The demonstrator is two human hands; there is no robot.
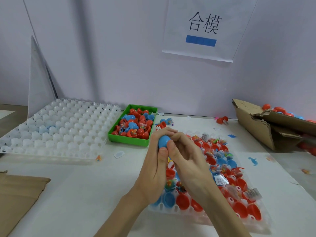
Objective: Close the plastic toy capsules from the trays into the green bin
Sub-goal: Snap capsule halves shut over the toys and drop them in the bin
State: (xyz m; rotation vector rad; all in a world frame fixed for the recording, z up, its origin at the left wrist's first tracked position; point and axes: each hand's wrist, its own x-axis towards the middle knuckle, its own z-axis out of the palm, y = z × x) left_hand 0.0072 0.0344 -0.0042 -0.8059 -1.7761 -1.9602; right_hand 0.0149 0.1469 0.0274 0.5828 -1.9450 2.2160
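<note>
Both hands meet over the near tray. My left hand (156,161) grips a blue capsule (163,141) from the left and below. My right hand (186,154) pinches the same capsule from the right, its thumb pressed on the blue shell. Below them lies a clear tray (177,208) holding several open red and blue capsule halves with small toys and packets. The green bin (130,141) stands just behind and left of the hands, heaped with red and blue capsules.
A white tray (56,127) of hollow cells lies at the left. A torn cardboard box (266,129) with capsules sits at the right. Loose capsules (222,119) and toy bits lie on the white table. Brown cardboard (18,194) covers the near left corner.
</note>
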